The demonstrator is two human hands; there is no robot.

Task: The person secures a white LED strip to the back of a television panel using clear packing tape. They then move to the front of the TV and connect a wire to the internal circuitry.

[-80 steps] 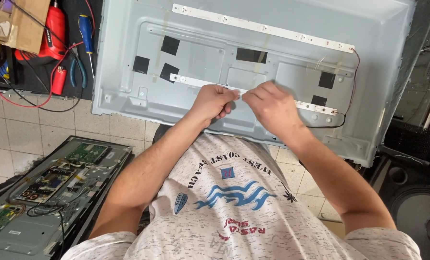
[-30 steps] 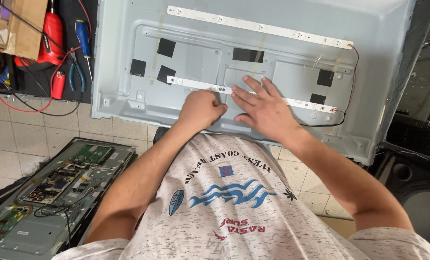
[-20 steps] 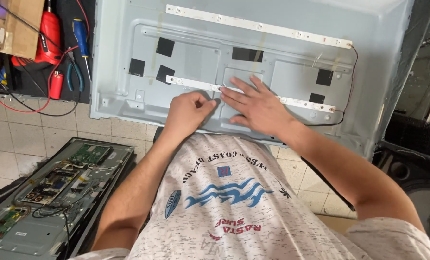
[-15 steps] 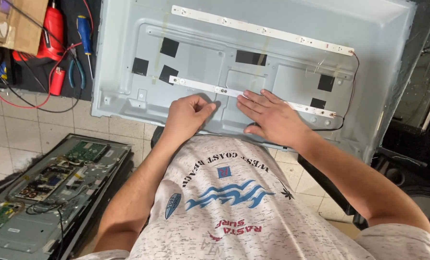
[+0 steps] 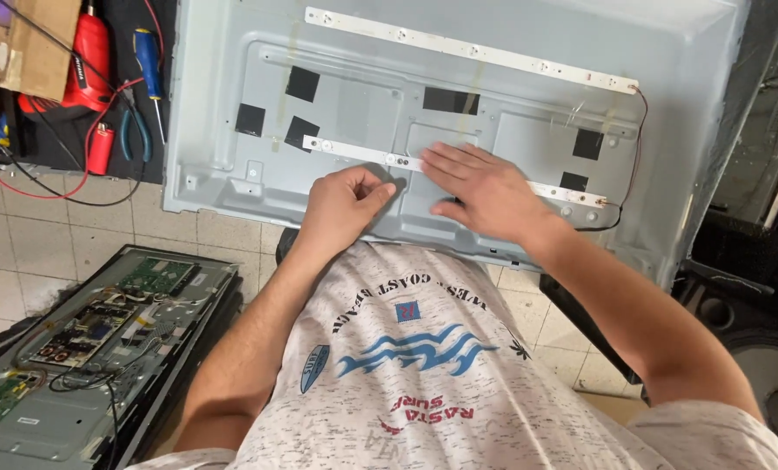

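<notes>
Tiled floor [image 5: 23, 261] below me, a circuit-board chassis [image 5: 84, 348] at near left. My left hand [image 5: 345, 204], fingers curled, pinches the lower light strip [image 5: 363, 155]. My right hand [image 5: 485, 191], earlier gripping, now lies flat with fingers spread, pressing that strip onto the grey metal panel [image 5: 215, 104]; seating looks underway. Upper strip [image 5: 467, 50] lies beyond.

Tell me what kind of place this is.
Probably a small electronics repair workshop. A bare metal television back panel with white light strips lies under both hands, an opened set with green circuit boards sits on the tiled floor, and a blue-handled screwdriver and pliers lie nearby.
</notes>
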